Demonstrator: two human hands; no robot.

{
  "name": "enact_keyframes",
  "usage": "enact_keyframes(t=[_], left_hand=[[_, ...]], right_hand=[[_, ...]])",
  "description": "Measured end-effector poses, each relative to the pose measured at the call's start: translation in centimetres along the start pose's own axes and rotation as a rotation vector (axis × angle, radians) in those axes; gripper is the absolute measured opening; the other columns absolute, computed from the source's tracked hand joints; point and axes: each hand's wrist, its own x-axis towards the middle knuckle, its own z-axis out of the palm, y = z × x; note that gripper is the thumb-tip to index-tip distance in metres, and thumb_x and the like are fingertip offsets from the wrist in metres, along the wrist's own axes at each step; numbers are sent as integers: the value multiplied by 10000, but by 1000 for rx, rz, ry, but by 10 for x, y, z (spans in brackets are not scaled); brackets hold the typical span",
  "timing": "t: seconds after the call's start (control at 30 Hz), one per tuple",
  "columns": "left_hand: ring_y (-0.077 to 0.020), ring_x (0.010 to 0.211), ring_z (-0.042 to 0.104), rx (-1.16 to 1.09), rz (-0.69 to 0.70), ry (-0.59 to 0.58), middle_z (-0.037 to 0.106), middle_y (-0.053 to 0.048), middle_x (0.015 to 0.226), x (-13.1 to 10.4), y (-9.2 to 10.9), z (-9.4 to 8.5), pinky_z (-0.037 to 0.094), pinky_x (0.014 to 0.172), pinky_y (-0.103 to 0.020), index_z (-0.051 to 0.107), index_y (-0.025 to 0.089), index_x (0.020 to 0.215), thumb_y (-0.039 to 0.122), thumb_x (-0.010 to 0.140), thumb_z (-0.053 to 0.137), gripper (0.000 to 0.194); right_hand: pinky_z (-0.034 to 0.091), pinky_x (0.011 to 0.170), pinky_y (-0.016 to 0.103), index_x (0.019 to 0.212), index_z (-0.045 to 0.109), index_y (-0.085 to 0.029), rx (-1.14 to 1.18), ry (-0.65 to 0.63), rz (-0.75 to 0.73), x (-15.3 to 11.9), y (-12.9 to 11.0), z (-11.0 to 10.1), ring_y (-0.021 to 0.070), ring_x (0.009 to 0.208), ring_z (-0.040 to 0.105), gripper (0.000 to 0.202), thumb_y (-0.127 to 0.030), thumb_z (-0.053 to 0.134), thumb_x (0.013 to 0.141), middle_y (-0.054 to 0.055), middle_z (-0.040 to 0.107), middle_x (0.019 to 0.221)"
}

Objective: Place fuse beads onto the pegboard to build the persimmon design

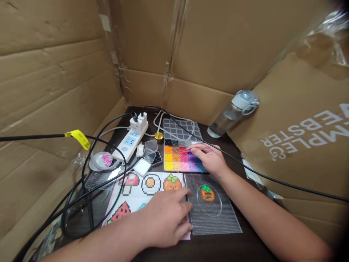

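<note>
Head view: the right hand (214,159) pinches a slim tool (187,149), its tip by the red cells of the bead tray (172,171); the hand covers some right-side cells. The left hand (167,216), fingers loosely spread, hides the lower right of the pattern sheet (151,185); its fingertips reach the left edge of the pegboard (215,225), contact hard to tell. An orange bead figure (208,194) on the pegboard shows whole. Both forearms are cut off by the frame. Black cable loops (64,214) crowd the left; cardboard walls (218,43) bound the far side. Bare bench (218,251) lies nearest the viewer.
</note>
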Motion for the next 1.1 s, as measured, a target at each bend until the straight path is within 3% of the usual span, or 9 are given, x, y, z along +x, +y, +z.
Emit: enact_keyframes(t=[0.13, 0.27, 1.1], left_hand=[[-287, 1015, 665, -22, 0, -2, 541, -84, 1351, 0, -1, 0, 579, 862, -438, 646, 184, 1114, 376, 883, 617, 301], [-292, 1016, 664, -25, -6, -8, 529, -90, 1369, 0, -1, 2, 581, 854, -448, 637, 183, 1121, 375, 884, 616, 306], [-300, 1018, 658, -24, -14, -27, 523, -99, 1383, 2, -1, 1, 576, 855, -451, 634, 184, 1145, 375, 890, 610, 320]], right_hand=[[485, 970, 384, 813, 783, -292, 67, -48, 38, 21, -10, 24, 217, 953, 705, 218, -400, 601, 862, -6, 776, 964], [503, 953, 367, 798, 788, -285, 160, -19, 57, 21, -4, 34, 207, 919, 705, 216, -434, 635, 830, 6, 772, 932], [542, 904, 356, 786, 775, -250, 166, 9, 63, 19, -3, 34, 203, 882, 717, 173, -389, 673, 804, 31, 773, 898]])
